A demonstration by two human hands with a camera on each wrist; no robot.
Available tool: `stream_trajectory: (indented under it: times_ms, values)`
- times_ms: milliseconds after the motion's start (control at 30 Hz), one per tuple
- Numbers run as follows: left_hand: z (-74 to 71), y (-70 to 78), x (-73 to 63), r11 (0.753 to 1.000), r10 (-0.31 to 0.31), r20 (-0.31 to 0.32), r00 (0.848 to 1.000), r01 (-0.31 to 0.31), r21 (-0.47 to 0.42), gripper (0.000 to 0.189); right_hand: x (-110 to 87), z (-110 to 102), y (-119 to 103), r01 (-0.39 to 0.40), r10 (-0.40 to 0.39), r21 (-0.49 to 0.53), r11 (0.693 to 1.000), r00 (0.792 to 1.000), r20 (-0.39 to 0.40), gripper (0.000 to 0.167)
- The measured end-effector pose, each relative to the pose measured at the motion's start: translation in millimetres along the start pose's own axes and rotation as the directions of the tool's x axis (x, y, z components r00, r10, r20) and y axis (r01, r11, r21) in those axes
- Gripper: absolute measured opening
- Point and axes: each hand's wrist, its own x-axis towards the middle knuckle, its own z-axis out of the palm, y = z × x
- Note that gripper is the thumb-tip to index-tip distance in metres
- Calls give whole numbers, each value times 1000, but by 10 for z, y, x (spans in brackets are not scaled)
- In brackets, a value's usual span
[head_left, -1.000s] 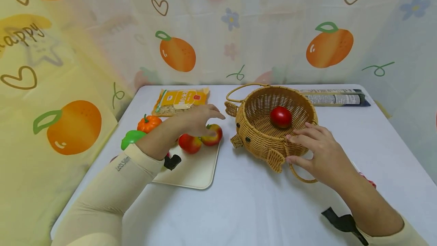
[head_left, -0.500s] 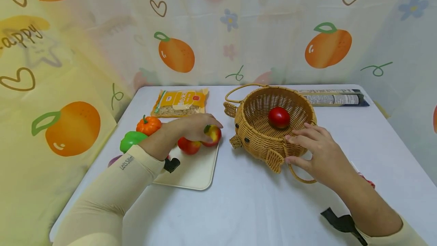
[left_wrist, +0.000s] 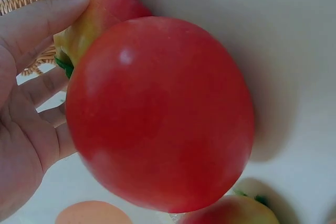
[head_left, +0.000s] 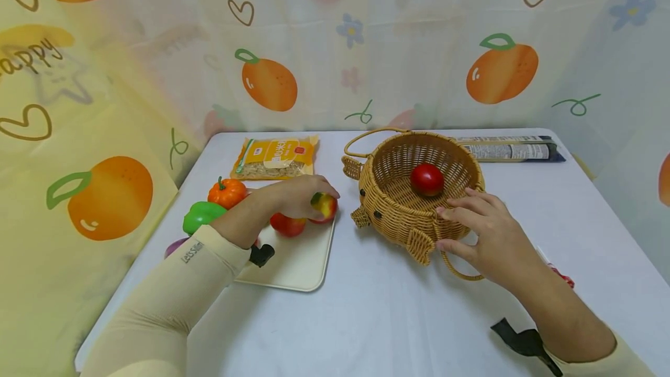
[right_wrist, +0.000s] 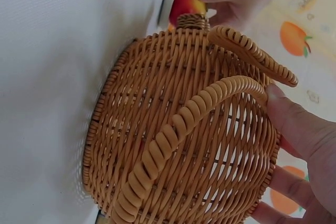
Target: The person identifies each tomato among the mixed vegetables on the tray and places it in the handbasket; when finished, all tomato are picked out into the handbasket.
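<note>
My left hand [head_left: 300, 195] grips a red-and-yellow apple [head_left: 327, 207] at the right side of a cream tray [head_left: 293, 272]. Thumb and fingers lie on either side of that apple [left_wrist: 113, 11] in the left wrist view. A second red apple [head_left: 287, 226] sits beside it and looms large close to the left wrist camera. My right hand [head_left: 494, 237] holds the rim of a wicker basket [head_left: 400, 223], thumb outside and fingers over the edge. Inside the basket lies a shiny dark-red round fruit [head_left: 427, 180].
Left of the tray are an orange pumpkin [head_left: 227, 192], a green pepper-like piece [head_left: 202, 217] and a purple piece [head_left: 175, 246]. A yellow grain bag [head_left: 274, 157] lies behind. At the back right, a long dark package [head_left: 515, 149] lies behind the basket, whose handle [head_left: 463, 275] hangs down in front.
My left hand has come down onto the red-and-yellow apple and closed its fingers round it. The right hand stays on the basket rim.
</note>
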Motion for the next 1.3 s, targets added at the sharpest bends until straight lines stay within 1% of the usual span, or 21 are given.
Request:
stream_trajectory:
  times_ms: [133, 367, 500, 767, 1033, 1300]
  values:
    - [-24, 11, -23, 1000, 6, -1, 1000, -6, 4, 53, -1, -1, -3, -1, 1, 6, 1000, 1000, 3, 55]
    - [-109, 59, -96, 997, 55, -16, 998, -54, 50, 54, -4, -4, -9, -6, 6, 9, 1000, 1000, 7, 55]
    - [-178, 90, -130, 995, 72, -18, 997, -70, 70, 53, -2, -3, -12, -4, 4, 6, 1000, 1000, 3, 55]
    - [-330, 193, -200, 996, 47, -9, 999, -46, 75, 55, -3, -7, -6, -1, 1, 1, 1000, 1000, -1, 55]
    - [-480, 282, -264, 995, 58, -14, 998, -56, 86, 54, 3, -1, 7, 19, -19, 8, 1000, 1000, -20, 56]
    - [-647, 426, -301, 990, 115, -62, 991, -109, 94, 51, -4, 1, 15, 23, -23, 5, 1000, 1000, -19, 56]
